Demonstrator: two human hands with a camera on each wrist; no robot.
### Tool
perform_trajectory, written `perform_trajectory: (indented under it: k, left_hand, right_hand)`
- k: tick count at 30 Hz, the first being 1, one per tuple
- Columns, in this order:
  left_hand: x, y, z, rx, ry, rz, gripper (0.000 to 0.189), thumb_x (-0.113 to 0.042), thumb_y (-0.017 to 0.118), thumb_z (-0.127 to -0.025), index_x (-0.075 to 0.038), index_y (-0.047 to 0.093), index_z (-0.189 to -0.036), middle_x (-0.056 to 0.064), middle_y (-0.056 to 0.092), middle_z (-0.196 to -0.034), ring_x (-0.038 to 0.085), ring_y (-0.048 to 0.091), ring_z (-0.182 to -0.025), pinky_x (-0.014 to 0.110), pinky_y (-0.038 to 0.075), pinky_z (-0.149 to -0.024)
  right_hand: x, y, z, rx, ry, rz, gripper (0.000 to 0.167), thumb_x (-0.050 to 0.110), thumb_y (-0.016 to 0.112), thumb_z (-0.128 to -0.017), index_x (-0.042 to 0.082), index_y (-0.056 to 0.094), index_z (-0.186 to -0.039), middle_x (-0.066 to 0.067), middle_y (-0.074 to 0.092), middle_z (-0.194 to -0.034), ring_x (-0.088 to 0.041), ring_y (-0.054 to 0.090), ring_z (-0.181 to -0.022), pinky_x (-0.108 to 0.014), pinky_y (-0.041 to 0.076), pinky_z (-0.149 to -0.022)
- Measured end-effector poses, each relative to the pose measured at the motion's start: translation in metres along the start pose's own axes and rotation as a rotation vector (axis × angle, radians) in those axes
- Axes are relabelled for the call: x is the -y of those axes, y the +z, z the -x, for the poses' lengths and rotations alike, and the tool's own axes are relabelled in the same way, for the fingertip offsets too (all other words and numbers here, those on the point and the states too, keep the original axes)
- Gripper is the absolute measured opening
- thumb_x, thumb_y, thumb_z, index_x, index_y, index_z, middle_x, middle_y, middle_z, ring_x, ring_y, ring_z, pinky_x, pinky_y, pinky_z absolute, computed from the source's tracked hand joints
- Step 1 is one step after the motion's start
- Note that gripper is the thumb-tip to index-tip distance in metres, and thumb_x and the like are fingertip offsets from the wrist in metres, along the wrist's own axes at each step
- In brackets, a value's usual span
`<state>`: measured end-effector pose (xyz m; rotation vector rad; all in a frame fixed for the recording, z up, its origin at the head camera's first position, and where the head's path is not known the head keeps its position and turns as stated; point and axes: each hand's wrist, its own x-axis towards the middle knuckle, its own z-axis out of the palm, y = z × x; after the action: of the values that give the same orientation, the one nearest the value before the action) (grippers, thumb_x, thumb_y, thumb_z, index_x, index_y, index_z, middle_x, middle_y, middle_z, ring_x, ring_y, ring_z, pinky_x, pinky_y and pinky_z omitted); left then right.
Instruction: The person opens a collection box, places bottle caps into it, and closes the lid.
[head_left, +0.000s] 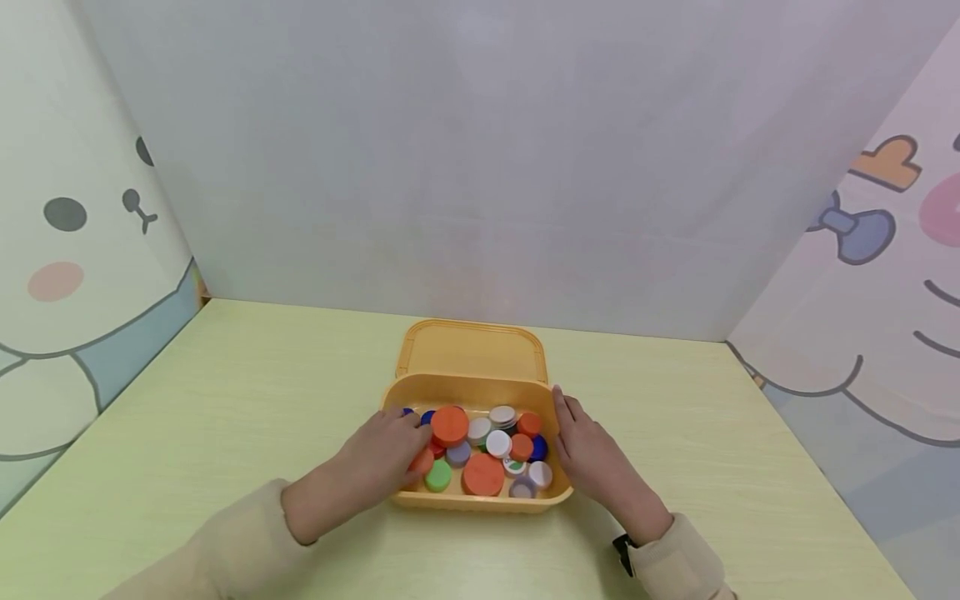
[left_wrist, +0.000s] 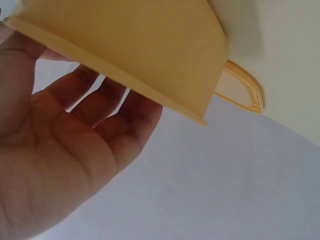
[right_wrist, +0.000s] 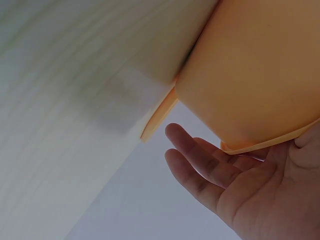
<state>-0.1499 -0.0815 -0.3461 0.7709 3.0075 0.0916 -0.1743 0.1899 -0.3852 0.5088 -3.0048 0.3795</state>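
Observation:
A yellow-orange plastic box (head_left: 480, 502) stands on the table, full of loose bottle caps in several colours. My left hand (head_left: 378, 454) reaches over its left rim, with the fingers down among the caps. Beside its thumb and forefinger shows an orange cap (head_left: 422, 461); I cannot tell whether they pinch it. In the left wrist view the box wall hides the fingertips of the left hand (left_wrist: 75, 130). My right hand (head_left: 600, 458) rests at the right rim, its fingers extended. The right wrist view shows the palm of the right hand (right_wrist: 260, 190) at the rim, two fingers outside the wall.
Behind the box lies its orange lid (head_left: 472, 348). Large orange-red caps (head_left: 483, 474), a green cap (head_left: 438, 476) and white caps (head_left: 498, 443) fill the box. The pale wooden table (head_left: 285, 383) reaches back to a grey-white curtain (head_left: 480, 167), with cartoon-print panels at both sides.

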Motion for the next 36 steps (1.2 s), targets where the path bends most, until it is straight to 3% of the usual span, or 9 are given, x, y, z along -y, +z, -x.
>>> perform_trajectory:
  k: [9,23,36]
  left_hand:
    - [-0.0008,0.0020,-0.0004,-0.037,0.067,-0.021,0.036,-0.025,0.082,-0.064,-0.006,0.065,-0.090,0.004,0.061,-0.083,0.019,0.050,-0.076,0.033,0.046,-0.072]
    - [0.0006,0.0039,-0.0053,0.034,0.069,-0.053,0.041,-0.028,0.082,-0.064,-0.008,0.065,-0.095,0.004,0.061,-0.088,0.019,0.049,-0.080,0.033,0.046,-0.077]
    - [0.0037,0.0017,-0.0035,0.009,0.089,-0.053,0.033,-0.025,0.080,-0.067,-0.009,0.064,-0.090,0.002,0.061,-0.086,0.018,0.050,-0.078,0.030,0.047,-0.074]
  right_hand:
    - [0.0005,-0.0012,0.0011,-0.018,-0.014,-0.001,0.058,0.013,0.046,-0.092,-0.004,0.022,-0.142,-0.020,0.041,-0.136,-0.033,0.051,-0.116,-0.048,0.044,-0.093]
    - [0.0005,-0.0013,0.0011,-0.010,-0.010,-0.010,0.058,0.013,0.044,-0.092,-0.004,0.021,-0.142,-0.021,0.040,-0.136,-0.035,0.053,-0.113,-0.047,0.045,-0.093]
    - [0.0011,-0.0018,0.0011,-0.002,-0.003,-0.010,0.058,0.014,0.045,-0.092,-0.003,0.021,-0.143,-0.020,0.040,-0.137,-0.034,0.053,-0.113,-0.047,0.045,-0.093]
